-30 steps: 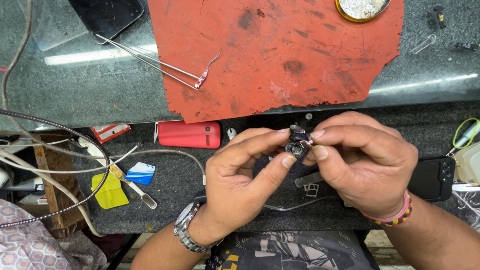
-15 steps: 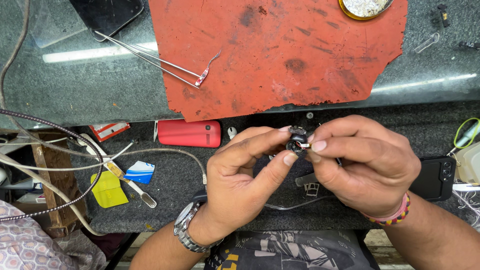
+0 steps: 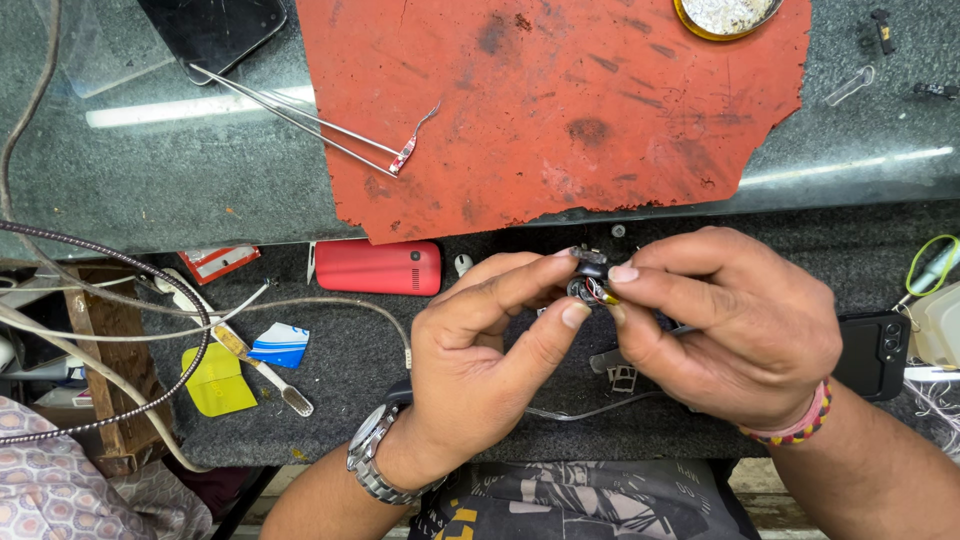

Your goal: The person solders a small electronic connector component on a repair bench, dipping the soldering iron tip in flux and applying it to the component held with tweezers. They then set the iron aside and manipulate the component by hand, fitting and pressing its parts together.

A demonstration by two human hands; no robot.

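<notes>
Both the left hand [image 3: 480, 360] and right hand [image 3: 730, 330] pinch the small dark part [image 3: 588, 288] between narrow fingers [image 3: 572, 315]; a steady, light grip over the surface [image 3: 330, 370] seems best.

Red mat [image 3: 560, 110], tweezers [image 3: 300, 118] on glass bench; red phone [image 3: 378, 267], toothbrush [image 3: 262, 368] on lower shelf.

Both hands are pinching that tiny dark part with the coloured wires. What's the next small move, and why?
Probably keep the left hand steady while the right hand nudges the wires: the small dark part is pinched between both hands' fingertips above the dark mat, off any support.
</notes>
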